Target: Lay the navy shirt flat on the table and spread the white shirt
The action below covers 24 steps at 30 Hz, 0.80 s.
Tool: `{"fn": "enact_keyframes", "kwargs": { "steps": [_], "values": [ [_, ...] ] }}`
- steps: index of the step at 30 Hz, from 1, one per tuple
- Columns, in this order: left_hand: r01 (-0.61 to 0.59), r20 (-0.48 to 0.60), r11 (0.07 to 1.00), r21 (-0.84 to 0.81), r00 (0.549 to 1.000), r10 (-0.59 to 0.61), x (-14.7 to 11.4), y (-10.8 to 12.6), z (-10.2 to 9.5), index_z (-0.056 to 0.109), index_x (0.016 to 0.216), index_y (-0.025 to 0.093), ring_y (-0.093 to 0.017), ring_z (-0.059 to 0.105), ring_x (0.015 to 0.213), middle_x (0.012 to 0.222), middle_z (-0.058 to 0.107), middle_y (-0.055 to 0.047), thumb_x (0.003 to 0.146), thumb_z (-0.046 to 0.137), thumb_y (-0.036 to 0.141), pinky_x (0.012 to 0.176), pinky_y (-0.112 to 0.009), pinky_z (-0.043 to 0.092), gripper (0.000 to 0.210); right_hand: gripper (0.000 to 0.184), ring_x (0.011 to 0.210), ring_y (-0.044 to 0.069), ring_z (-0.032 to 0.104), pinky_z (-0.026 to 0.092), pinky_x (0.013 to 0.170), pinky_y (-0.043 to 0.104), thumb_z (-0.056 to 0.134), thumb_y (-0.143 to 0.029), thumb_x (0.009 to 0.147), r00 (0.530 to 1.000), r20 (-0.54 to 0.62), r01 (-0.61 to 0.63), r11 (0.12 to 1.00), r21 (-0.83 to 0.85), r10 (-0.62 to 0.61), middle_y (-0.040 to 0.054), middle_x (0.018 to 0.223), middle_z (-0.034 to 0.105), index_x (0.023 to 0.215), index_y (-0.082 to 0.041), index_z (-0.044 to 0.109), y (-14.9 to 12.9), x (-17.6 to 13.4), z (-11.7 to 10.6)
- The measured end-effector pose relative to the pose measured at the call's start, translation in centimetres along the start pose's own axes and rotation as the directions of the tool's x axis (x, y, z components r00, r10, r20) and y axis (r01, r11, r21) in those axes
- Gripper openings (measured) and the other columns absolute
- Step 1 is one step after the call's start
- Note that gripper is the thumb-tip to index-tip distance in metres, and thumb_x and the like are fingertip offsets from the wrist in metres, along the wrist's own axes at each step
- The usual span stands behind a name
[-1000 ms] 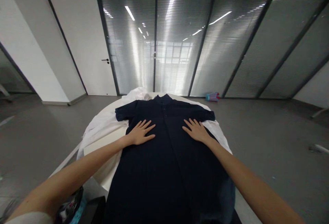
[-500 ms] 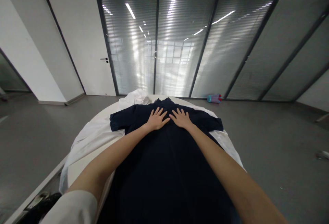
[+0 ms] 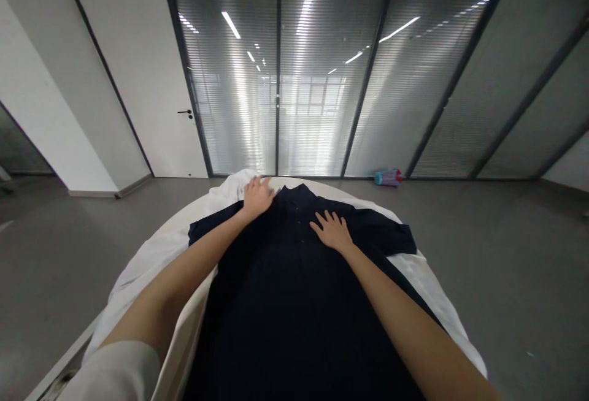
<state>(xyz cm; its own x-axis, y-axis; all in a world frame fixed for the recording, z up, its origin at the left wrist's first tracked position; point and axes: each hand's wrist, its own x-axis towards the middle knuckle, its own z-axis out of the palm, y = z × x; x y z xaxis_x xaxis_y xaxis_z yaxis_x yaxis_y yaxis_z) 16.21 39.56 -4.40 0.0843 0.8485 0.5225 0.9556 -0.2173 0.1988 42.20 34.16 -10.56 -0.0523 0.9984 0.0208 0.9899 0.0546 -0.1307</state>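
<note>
A dark navy short-sleeved shirt (image 3: 285,303) lies spread flat in front of me, its collar at the far end and small buttons down the middle. My right hand (image 3: 332,230) rests open on the upper chest of the shirt, right of the buttons, with fingers spread. At the shirt's left shoulder, beside the collar, is my left hand (image 3: 258,196); its fingers are apart and hold nothing. That hand is slightly blurred. My left forearm covers part of the shirt's left sleeve, while the right sleeve lies stretched out.
Under the shirt is a rounded table (image 3: 188,212) draped with white cloth (image 3: 147,260), bunched at the far left. Behind it stand glass partitions with blinds (image 3: 313,94) and a white door (image 3: 133,76). A blue and pink cylindrical item (image 3: 387,178) lies on the grey floor.
My left hand has moved left and away from me, from the chest to the shoulder. My right hand has slid a little right and nearer. The view has shifted slightly.
</note>
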Motion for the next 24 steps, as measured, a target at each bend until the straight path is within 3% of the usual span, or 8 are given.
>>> {"fn": "enact_keyframes", "kwargs": {
  "steps": [3, 6, 9, 12, 17, 21, 23, 24],
  "values": [
    [0.253, 0.022, 0.966, 0.061, 0.967, -0.255, 3.3, -4.8, -0.2, 0.038, 0.154, 0.019, -0.046, 0.018, 0.149, 0.162, 0.027, -0.02, 0.087, 0.064, 0.046, 0.115, -0.06, 0.026, 0.076, 0.071, 0.152, 0.036, 0.017, 0.012, 0.121, 0.055, 0.023, -0.064, 0.1, 1.0, 0.0, -0.004, 1.0, -0.007, 0.004, 0.0124, 0.165, 0.025, 0.159, -0.025, 0.032, -0.1, 0.0, -0.1],
    [0.474, 0.216, 0.88, -0.003, 0.86, -0.463, 4.0, -8.6, 1.1, 0.031, 0.155, 0.012, -0.056, 0.012, 0.146, 0.163, 0.014, -0.028, 0.073, 0.077, 0.057, 0.11, -0.065, 0.027, 0.104, 0.071, 0.152, 0.037, 0.017, 0.013, 0.12, 0.055, 0.023, -0.064, 0.101, 1.0, -0.012, 0.002, 1.0, -0.004, -0.002, 0.0128, 0.165, 0.025, 0.159, -0.025, 0.032, 0.0, -0.1, -0.1],
    [0.572, 0.312, 0.819, -0.038, 0.785, -0.535, 3.2, -10.2, 2.7, 0.036, 0.148, 0.005, -0.058, 0.021, 0.142, 0.157, 0.023, -0.035, 0.07, 0.08, 0.054, 0.105, -0.068, 0.028, 0.103, 0.071, 0.152, 0.037, 0.018, 0.012, 0.12, 0.054, 0.022, -0.064, 0.101, 1.0, -0.013, 0.007, 1.0, 0.004, -0.007, 0.0128, 0.165, 0.025, 0.159, -0.024, 0.032, 0.0, -0.1, 0.0],
    [0.579, 0.231, 0.813, -0.061, 0.801, -0.553, 2.5, -10.4, 3.0, 0.048, 0.137, 0.01, -0.054, 0.04, 0.134, 0.145, 0.045, -0.032, 0.07, 0.081, 0.043, 0.104, -0.069, 0.028, 0.082, 0.072, 0.152, 0.037, 0.017, 0.012, 0.12, 0.055, 0.022, -0.064, 0.1, 1.0, -0.008, 0.008, 1.0, 0.009, -0.008, 0.0128, 0.165, 0.025, 0.159, -0.023, 0.032, 0.1, 0.0, 0.1],
    [0.586, 0.087, 0.798, -0.138, 0.81, -0.58, 1.8, -11.1, 0.7, 0.047, 0.13, 0.013, -0.039, 0.061, 0.117, 0.12, 0.065, -0.023, 0.084, 0.065, 0.027, 0.096, -0.052, 0.045, 0.051, 0.072, 0.151, 0.036, 0.018, 0.013, 0.12, 0.054, 0.022, -0.064, 0.1, 1.0, -0.004, 0.003, 1.0, 0.007, -0.003, 0.0128, 0.165, 0.025, 0.158, -0.023, 0.033, 0.2, 0.0, 0.0],
    [0.57, -0.178, 0.758, -0.318, 0.749, -0.638, 2.2, -12.1, -2.4, 0.045, 0.129, 0.014, -0.036, 0.063, 0.116, 0.116, 0.066, -0.019, 0.085, 0.056, 0.014, 0.097, -0.05, 0.047, 0.046, 0.073, 0.152, 0.039, 0.012, 0.006, 0.12, 0.059, 0.02, -0.066, 0.1, 0.999, -0.022, 0.023, 0.999, -0.032, -0.023, 0.0127, 0.166, 0.019, 0.159, -0.024, 0.032, -0.7, -1.0, -1.0],
    [0.473, -0.317, 0.741, -0.477, 0.694, -0.647, 2.9, -12.8, -4.8, 0.043, 0.129, 0.014, -0.033, 0.062, 0.118, 0.119, 0.065, -0.017, 0.081, 0.055, 0.007, 0.101, -0.049, 0.046, 0.05, 0.079, 0.152, 0.044, 0.005, 0.001, 0.118, 0.064, 0.02, -0.074, 0.096, 0.996, -0.007, 0.084, 0.996, -0.011, -0.084, 0.0107, 0.168, 0.013, 0.16, -0.028, 0.027, -1.9, -2.2, -1.5],
    [0.391, -0.354, 0.742, -0.544, 0.695, -0.625, 3.5, -13.3, -6.2, 0.039, 0.132, 0.013, -0.032, 0.059, 0.123, 0.125, 0.062, -0.018, 0.081, 0.053, 0.006, 0.104, -0.048, 0.045, 0.053, 0.084, 0.151, 0.046, 0.002, 0.0, 0.117, 0.067, 0.019, -0.079, 0.092, 0.992, 0.02, 0.125, 0.992, 0.021, -0.126, 0.0093, 0.169, 0.009, 0.161, -0.031, 0.023, -2.7, -3.0, -1.7]
  ]
}}
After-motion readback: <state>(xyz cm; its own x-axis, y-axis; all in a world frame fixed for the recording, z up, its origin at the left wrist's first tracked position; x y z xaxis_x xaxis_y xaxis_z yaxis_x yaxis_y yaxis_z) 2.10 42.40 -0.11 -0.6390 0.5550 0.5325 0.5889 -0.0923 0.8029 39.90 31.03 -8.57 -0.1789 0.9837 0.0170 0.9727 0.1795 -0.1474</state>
